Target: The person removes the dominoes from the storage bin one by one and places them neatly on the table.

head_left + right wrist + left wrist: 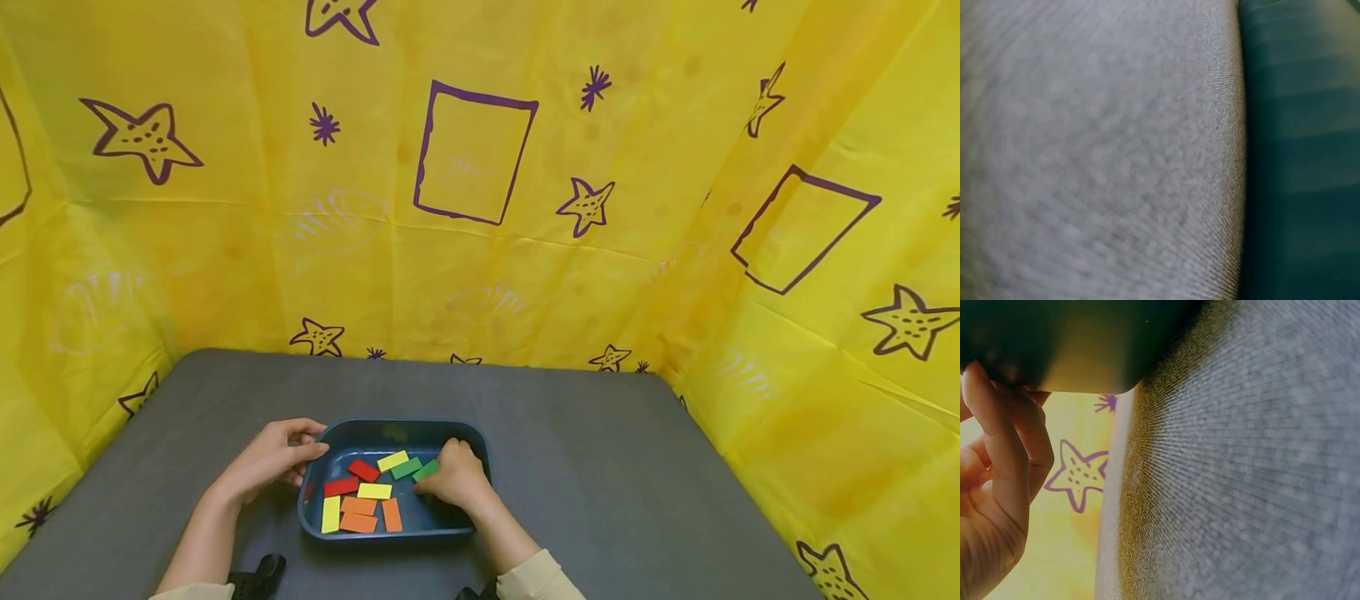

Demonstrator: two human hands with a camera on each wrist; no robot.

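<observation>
A dark blue tray (393, 537) with raised walls stands on the grey table. My left hand (272, 458) holds its left rim near the far corner; in the left wrist view bent fingers (1007, 434) meet the tray's outer side (1085, 356). Inside the tray's right part, my right hand (455, 477) reaches down and pinches a green block (426, 471), partly covered by the hand. Another green block (407, 468) lies just left of it, beside a yellow block (392, 461). The right wrist view shows the tray's wall (1304, 156) but no fingers.
Red blocks (342, 486), more yellow blocks (331, 515) and orange blocks (359, 523) lie flat in the tray's left half. Grey cloth covers the table (600, 483). Behind and at both sides hangs a yellow curtain (480, 275) with purple drawings.
</observation>
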